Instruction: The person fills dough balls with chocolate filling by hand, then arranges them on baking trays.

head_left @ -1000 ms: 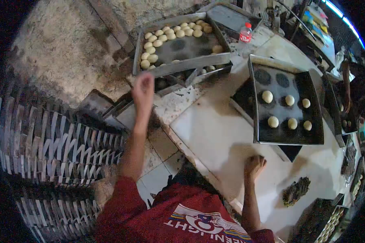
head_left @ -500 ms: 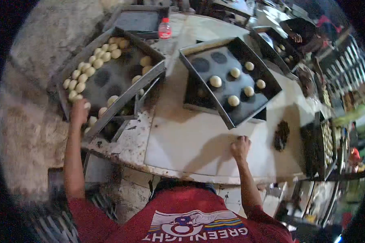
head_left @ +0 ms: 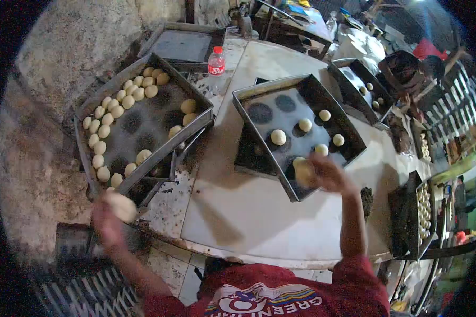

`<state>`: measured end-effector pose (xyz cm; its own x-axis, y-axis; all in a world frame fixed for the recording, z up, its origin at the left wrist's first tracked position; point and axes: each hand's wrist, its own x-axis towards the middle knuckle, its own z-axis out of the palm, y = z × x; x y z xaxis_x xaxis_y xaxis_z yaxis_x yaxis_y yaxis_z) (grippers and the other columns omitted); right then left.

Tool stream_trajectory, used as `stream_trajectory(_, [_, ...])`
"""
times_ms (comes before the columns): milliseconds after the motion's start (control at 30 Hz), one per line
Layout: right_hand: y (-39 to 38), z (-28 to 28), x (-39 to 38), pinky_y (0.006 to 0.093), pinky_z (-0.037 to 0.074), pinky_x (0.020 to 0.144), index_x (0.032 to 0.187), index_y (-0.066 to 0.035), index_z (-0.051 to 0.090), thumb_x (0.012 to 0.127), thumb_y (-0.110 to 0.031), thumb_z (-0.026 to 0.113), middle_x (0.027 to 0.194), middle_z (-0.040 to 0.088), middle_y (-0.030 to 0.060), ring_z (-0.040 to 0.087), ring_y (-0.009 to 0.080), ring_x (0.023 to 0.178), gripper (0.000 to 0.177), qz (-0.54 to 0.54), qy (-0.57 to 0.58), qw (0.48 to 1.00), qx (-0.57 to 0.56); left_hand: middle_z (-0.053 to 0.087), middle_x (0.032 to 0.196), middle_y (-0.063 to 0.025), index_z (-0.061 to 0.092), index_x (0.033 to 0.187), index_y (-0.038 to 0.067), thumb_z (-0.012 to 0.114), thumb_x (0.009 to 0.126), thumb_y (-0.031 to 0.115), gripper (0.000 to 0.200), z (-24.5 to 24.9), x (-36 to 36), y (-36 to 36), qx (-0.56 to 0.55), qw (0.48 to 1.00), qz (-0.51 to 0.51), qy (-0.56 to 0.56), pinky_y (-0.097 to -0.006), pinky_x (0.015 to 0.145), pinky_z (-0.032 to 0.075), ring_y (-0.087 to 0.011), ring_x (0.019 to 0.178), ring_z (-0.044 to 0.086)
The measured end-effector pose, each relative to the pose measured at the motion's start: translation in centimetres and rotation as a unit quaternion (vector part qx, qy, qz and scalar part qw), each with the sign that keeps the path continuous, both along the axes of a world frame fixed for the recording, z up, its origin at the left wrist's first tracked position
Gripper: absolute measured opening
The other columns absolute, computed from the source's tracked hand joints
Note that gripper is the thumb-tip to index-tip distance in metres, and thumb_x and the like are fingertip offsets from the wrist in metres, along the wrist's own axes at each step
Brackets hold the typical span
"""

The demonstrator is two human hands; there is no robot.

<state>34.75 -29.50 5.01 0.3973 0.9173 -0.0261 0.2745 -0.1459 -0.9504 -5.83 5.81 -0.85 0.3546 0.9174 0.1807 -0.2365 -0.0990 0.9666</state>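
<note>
My left hand (head_left: 108,224) is closed around a pale dough ball (head_left: 122,206), blurred by motion, at the near corner of the left metal tray (head_left: 193,127). That tray holds rows of dough balls (head_left: 117,111) along its far-left side and others near its right wall. My right hand (head_left: 330,175) reaches over the near edge of the middle tray (head_left: 267,153), fingers closed on a blurred dough ball (head_left: 304,174). Several dough balls (head_left: 278,137) sit spaced apart in the middle tray, on its greyish floor with dark round marks.
A red-capped bottle (head_left: 216,62) stands between the trays at the back. Another tray (head_left: 177,45) lies behind it. More trays with dough stand at the back right (head_left: 359,87) and right edge (head_left: 415,219). A dark lump (head_left: 367,202) lies on the white tabletop (head_left: 238,216).
My left hand has come back toward me from inside the left tray, with a dough ball. My right hand has moved from the tabletop up to the middle tray. The view has tilted up.
</note>
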Motion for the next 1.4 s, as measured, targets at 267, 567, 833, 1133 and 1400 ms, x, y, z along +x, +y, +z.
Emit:
stream_trajectory(267, [21.8,-17.7,17.0,0.0435,0.039,0.086,0.115,-0.009,0.046,0.078,-0.026,0.053,0.112,0.048,0.0171,0.044,0.0361,0.106,0.041,-0.065,-0.477,0.876,-0.032,0.058,0.094,-0.0133,0.053,0.104,-0.002,0.051,0.079,0.020,0.033,-15.7,8.4,-23.4,-0.553,0.745,-0.333,-0.169,-0.0385,0.080,0.045,-0.0240,0.092,0.055])
stream_trajectory(567, [5.9,-2.0,8.3,0.0372,0.038,0.087,0.108,-0.007,0.052,0.087,-0.030,0.046,0.106,0.052,0.0141,0.047,0.0276,0.102,0.032,-0.268,-0.420,0.860,0.113,0.054,0.103,-0.0120,0.046,0.115,0.000,0.059,0.076,0.008,0.042,-15.1,11.7,-27.3,-0.233,0.818,-0.509,0.128,-0.0301,0.082,0.043,-0.0184,0.096,0.051])
stream_trajectory(833, [-16.6,-12.7,-14.6,0.0371,0.035,0.091,0.113,-0.001,0.047,0.091,-0.046,0.027,0.113,0.050,0.0137,0.044,0.0219,0.109,0.054,-0.411,0.151,0.892,0.109,0.056,0.099,-0.0118,0.053,0.101,0.000,0.055,0.081,0.008,0.022,-8.7,19.5,-36.3,-0.299,0.722,-0.624,0.002,-0.0364,0.087,0.044,-0.0259,0.093,0.056])
stream_trajectory(1133, [-27.9,-11.6,-11.2,0.0368,0.036,0.092,0.107,-0.002,0.052,0.088,-0.043,0.037,0.108,0.054,0.0137,0.048,0.0233,0.106,0.047,-0.456,0.200,0.867,0.003,0.058,0.092,-0.0054,0.056,0.095,0.000,0.059,0.082,0.018,0.022,-9.1,24.8,-49.9,-0.301,0.545,-0.780,0.068,-0.0242,0.073,0.046,-0.0117,0.083,0.055])
stream_trajectory(1400, [-41.0,-17.7,7.8,0.0299,0.046,0.075,0.103,-0.001,0.056,0.081,-0.014,0.055,0.102,0.059,0.0140,0.057,0.0203,0.088,0.026,-0.538,-0.054,0.840,-0.053,0.058,0.094,-0.0091,0.051,0.099,0.005,0.048,0.086,0.028,0.027,-12.1,27.5,-59.3,-0.590,0.591,-0.545,0.064,-0.0426,0.083,0.044,-0.0226,0.092,0.055])
